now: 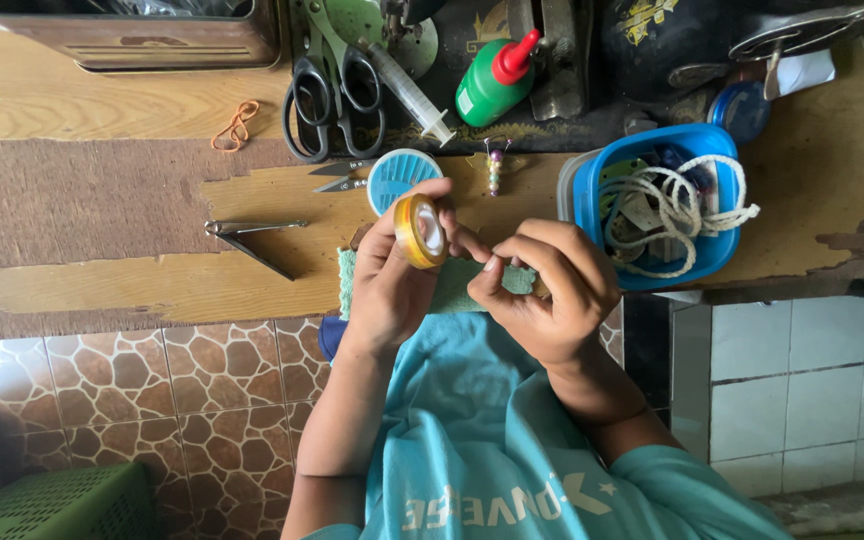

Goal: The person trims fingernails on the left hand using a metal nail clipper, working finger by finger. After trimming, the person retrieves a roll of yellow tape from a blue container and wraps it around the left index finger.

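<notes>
Item: small round spool (421, 231), yellow-rimmed with a pale centre, sitting above the worktable's (102, 180) near edge. Left hand (392, 275) is pinching it upright between thumb and fingers. Right hand (550, 285) is curling beside it, fingertips pressed together, touching the left hand's fingers. Blue tub (652, 215) of cord is standing near the right edge.

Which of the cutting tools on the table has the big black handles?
The large scissors at the table's far edge, beside the syringe. The small thread snips and the metal tweezers nearer the left hand are bare metal.
</notes>
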